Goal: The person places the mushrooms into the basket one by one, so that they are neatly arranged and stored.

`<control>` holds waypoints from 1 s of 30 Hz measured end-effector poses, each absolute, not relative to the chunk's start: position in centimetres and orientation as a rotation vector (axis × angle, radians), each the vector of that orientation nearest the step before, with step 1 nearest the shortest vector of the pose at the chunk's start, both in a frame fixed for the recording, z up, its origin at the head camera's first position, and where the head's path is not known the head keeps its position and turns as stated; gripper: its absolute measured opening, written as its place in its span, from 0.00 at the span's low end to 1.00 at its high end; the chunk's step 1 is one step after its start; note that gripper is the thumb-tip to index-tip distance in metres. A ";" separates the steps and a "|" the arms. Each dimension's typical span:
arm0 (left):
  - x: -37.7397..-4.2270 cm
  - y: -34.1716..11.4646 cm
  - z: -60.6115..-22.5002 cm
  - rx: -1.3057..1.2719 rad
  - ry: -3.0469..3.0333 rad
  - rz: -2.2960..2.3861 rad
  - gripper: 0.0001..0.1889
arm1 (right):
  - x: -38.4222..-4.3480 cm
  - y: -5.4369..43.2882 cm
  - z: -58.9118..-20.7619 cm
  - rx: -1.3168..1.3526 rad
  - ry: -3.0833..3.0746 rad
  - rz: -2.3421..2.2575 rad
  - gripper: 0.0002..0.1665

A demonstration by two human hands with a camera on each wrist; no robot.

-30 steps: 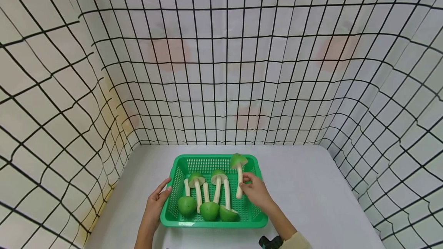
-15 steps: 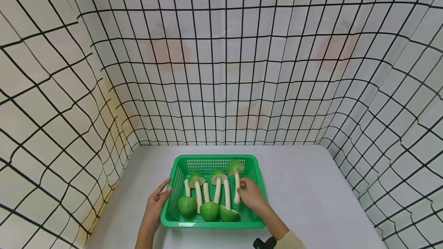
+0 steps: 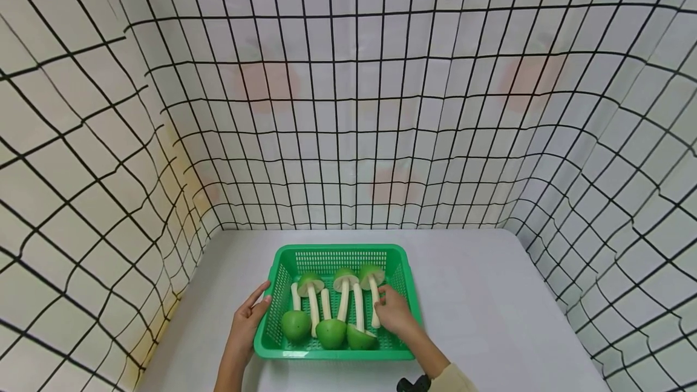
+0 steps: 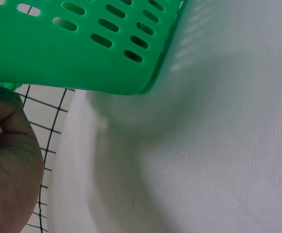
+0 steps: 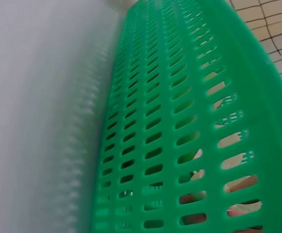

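In the head view, my right hand (image 3: 396, 313) reaches over the right side of the green plastic basket (image 3: 327, 354). Its thumb and fingers pinch the pale stem of a green-capped mushroom (image 3: 372, 274), which lies cap toward the far side. Two similar mushrooms (image 3: 310, 283) point the same way, while other mushrooms (image 3: 331, 334) lie with their caps toward the front. My left hand (image 3: 243, 322) rests at the basket's left rim, thumb and forefinger tips touching it. The left wrist view shows part of that left hand (image 4: 9, 165) beside the basket's lower corner (image 4: 116, 73).
The basket stands on a white-covered table (image 3: 479, 295). Black grid netting (image 3: 359, 114) over white sheeting encloses the back and both sides. Slotted basket wall (image 5: 180, 116) fills much of the right wrist view. A dark wrist device (image 3: 414, 383) sits near the right sleeve.
The right hand has lowered the pinched mushroom toward the front and into the basket, in line with the other far-facing caps. The left hand has stayed at the rim.
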State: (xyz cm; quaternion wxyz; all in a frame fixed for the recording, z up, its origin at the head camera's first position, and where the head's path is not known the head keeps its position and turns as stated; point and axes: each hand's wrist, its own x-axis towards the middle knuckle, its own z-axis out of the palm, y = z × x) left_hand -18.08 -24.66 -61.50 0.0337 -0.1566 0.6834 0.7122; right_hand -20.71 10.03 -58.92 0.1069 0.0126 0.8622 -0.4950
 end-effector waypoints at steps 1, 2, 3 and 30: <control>-18.1 -24.7 -61.5 -0.482 2.101 2.193 0.33 | -20.7 10.0 -59.0 0.041 2.544 -1.453 0.23; -18.2 -24.7 -61.6 -0.485 2.096 2.196 0.32 | -20.7 10.0 -59.1 0.043 2.551 -1.446 0.23; -18.2 -24.7 -61.6 -0.487 2.092 2.199 0.32 | -20.8 10.0 -59.2 0.040 2.558 -1.439 0.23; -16.9 -25.9 -59.2 -0.497 2.826 1.518 0.36 | -18.5 13.6 -56.4 -0.408 2.819 -1.415 0.21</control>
